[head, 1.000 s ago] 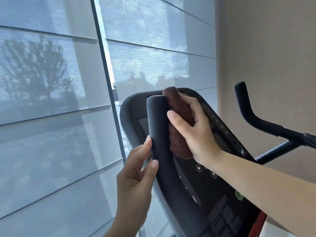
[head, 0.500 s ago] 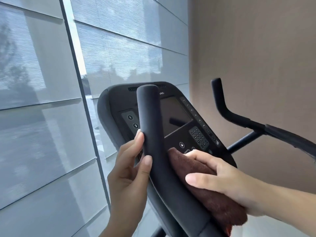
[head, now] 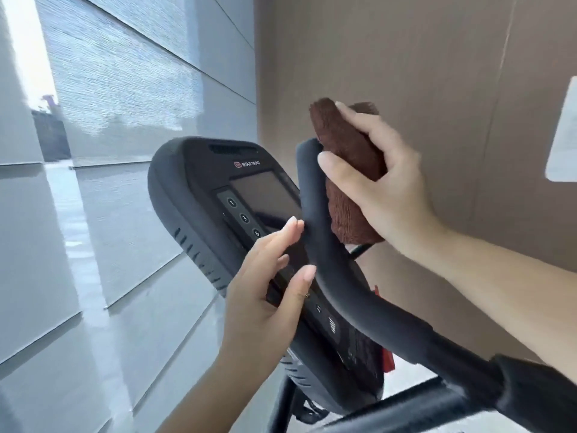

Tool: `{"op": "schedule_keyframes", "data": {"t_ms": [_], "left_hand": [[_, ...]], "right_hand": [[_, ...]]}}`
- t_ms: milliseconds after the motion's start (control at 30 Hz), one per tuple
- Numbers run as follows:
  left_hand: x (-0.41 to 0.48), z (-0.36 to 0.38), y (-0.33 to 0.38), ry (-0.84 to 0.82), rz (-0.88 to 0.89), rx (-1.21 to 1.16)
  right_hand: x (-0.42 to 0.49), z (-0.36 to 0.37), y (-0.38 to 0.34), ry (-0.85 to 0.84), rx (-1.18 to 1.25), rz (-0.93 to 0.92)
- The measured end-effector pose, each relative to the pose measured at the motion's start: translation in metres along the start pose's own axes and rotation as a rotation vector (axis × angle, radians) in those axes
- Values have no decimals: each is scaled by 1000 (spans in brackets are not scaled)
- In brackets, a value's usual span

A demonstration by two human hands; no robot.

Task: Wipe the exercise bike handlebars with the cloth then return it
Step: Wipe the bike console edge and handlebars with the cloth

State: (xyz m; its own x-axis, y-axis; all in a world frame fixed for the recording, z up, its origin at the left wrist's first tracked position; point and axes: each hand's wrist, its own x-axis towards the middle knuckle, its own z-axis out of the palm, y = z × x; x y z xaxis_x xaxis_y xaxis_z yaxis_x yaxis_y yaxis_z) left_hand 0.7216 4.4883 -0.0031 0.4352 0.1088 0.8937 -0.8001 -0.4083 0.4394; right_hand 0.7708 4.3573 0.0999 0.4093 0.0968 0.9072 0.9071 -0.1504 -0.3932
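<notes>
Right hand (head: 387, 189) grips the folded cloth (head: 346, 145), pressing it against the handlebar (head: 331, 267) near its tip. Left hand (head: 265, 295), fingers straight, touches the handlebar lower down. Wiping looks under way; next calls for a firm stroke downward.

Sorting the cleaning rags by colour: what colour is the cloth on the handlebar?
Dark reddish brown cloth, gripped in the right hand; the head view shows it.
</notes>
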Motion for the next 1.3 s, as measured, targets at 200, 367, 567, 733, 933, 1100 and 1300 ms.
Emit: {"op": "schedule_keyframes", "data": {"t_ms": [200, 367, 567, 733, 933, 1100, 1300], "left_hand": [[16, -34, -26, -66, 172, 277], [18, -43, -55, -127, 231, 402], [22, -51, -75, -201, 356, 505], [43, -62, -93, -84, 503, 562], [63, -71, -107, 60, 687, 577], [65, -73, -113, 41, 753, 602], [67, -74, -120, 17, 808, 579]], "right_hand": [[-38, -11, -15, -83, -297, 72], [-87, -19, -26, -164, -522, 122], [-61, 6, -40, 122, -556, 36], [-35, 46, -31, 237, -706, -38], [-39, 50, -28, 299, -771, -63], [-40, 58, -27, 344, -857, -104], [-53, 72, -23, 366, -1160, -200]]}}
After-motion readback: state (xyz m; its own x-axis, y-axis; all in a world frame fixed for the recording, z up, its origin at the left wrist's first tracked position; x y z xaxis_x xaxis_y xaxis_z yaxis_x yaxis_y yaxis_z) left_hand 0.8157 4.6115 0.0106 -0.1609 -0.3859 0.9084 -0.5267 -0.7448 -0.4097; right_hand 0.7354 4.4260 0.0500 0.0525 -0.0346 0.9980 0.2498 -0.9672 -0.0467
